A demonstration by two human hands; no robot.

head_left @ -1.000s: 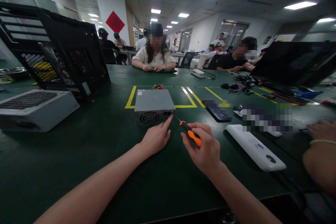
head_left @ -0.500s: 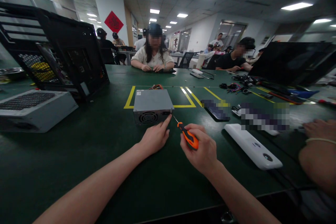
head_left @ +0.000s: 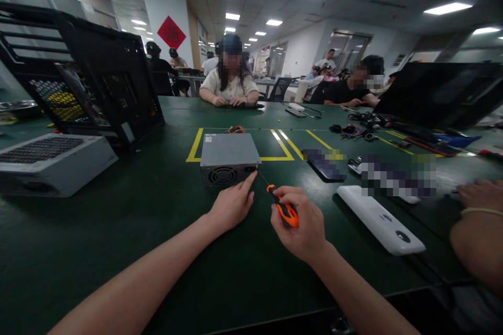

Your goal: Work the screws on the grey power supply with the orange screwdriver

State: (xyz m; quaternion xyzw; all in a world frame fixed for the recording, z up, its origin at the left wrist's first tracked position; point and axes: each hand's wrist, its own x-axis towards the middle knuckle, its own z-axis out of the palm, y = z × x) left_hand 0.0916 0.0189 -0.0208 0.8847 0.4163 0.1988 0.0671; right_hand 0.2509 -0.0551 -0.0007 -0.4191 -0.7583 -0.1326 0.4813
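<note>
A grey computer power supply [head_left: 230, 151] stands on the green table, its fan grille and socket facing me. My left hand [head_left: 231, 207] lies in front of it, index finger stretched out to the lower right corner, thumb apart, other fingers partly hidden; nothing shows in its grasp. My right hand [head_left: 302, 222] is wrapped round the orange-and-black handle of a screwdriver [head_left: 288, 214]. The thin shaft points up and left, its tip at that same corner by my left fingertip. Whether the tip sits in a screw is too small to tell.
A second power supply [head_left: 58, 162] and a black computer case [head_left: 90, 78] stand on the left. On the right lie a phone [head_left: 324, 166], a white power bank [head_left: 379, 220] and cables [head_left: 351, 131]. Another person's hand [head_left: 481, 193] rests at the right edge; a person [head_left: 230, 81] sits opposite.
The screwdriver handle has turned a little in my right hand, and its lower end sits slightly further right and lower. My left hand and the power supply stay put.
</note>
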